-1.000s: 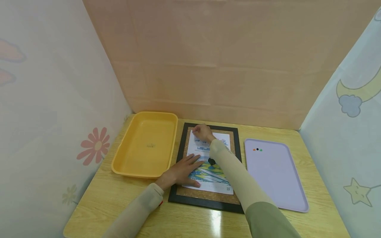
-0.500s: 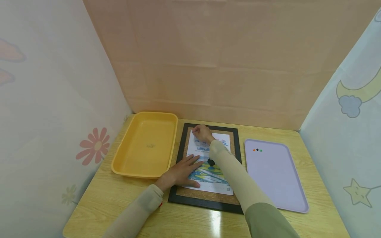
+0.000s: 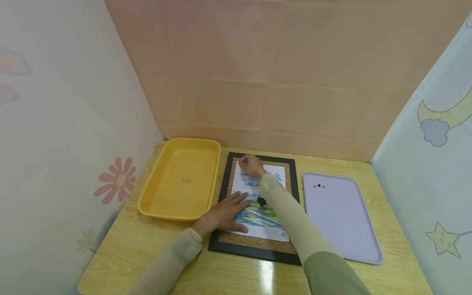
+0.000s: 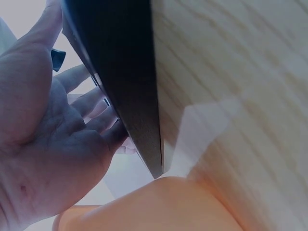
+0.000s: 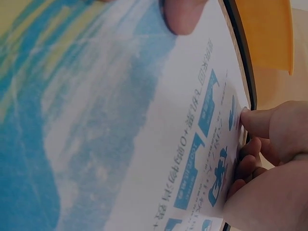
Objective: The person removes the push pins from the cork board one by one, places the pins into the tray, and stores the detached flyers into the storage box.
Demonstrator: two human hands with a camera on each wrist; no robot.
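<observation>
Head view's pretty evenly lit, just a bright glare streak on the table point(image 3: 236, 272) right in front of the board point(image 3: 254, 253). Left wrist cam: left hand point(image 4: 53, 144) bluish and shaded beside the board, background blown out. Right wrist's dim, kinda soft.

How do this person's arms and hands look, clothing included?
The left hand and right hand wear no gloves. The left sleeve is pale cream, ending near the wrist; the right sleeve is cream along the forearm, olive green nearer the elbow.
</observation>
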